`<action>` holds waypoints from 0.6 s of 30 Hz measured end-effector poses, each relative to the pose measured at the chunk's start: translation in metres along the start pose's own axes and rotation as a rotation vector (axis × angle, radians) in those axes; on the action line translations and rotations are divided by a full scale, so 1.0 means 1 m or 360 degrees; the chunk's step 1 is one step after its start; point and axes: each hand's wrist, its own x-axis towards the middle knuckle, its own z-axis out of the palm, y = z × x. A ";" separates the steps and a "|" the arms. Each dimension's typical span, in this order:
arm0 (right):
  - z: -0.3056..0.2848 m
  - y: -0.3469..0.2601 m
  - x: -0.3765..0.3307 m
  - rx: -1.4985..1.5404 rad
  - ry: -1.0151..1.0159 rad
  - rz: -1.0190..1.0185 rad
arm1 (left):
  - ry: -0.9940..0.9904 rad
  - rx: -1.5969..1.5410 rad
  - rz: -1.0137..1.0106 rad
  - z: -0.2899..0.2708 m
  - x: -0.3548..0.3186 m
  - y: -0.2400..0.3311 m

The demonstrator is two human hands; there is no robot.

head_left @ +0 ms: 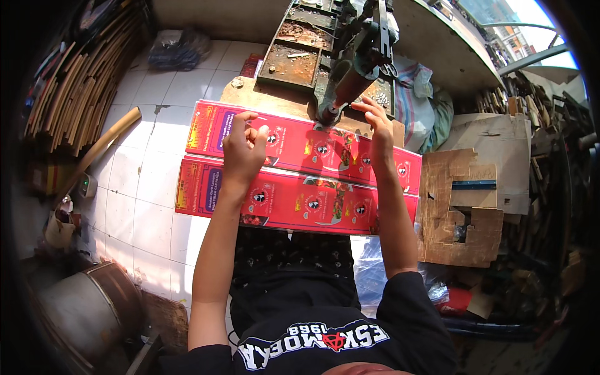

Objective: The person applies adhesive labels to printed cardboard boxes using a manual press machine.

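Note:
Two long red printed panels (283, 195) lie one before the other across my lap and a wooden board. Over the left part of the far red panel (292, 145) is my left hand (245, 149), its fingers curled in; anything inside them is hidden. My right hand (377, 124) is raised beside the press machine (350, 87), fingers stretched toward its lower end and holding nothing I can see. The tip of the machine comes down at the far edge of the far panel.
Behind the panels stands a divided metal tray (289, 64) with small parts. Cut cardboard (462, 234) lies at the right. A metal drum (87, 312) stands at the near left, a cardboard tube (112, 139) above it. Stacked boards (94, 75) line the left wall.

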 end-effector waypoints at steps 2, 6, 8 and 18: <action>0.007 0.003 0.000 -0.0026 -0.0032 -0.0042 | 0.0005 -0.0003 0.0006 0.000 0.000 -0.001; 0.017 0.018 0.003 -0.0001 -0.0026 -0.0059 | 0.0016 -0.0025 0.0013 0.002 0.000 -0.004; 0.020 0.019 0.001 -0.0075 0.0020 -0.0073 | 0.0022 -0.0017 0.0030 0.001 0.000 -0.006; 0.024 0.012 -0.009 -0.0885 0.0106 -0.0539 | 0.0010 0.0018 0.0027 0.001 -0.001 0.003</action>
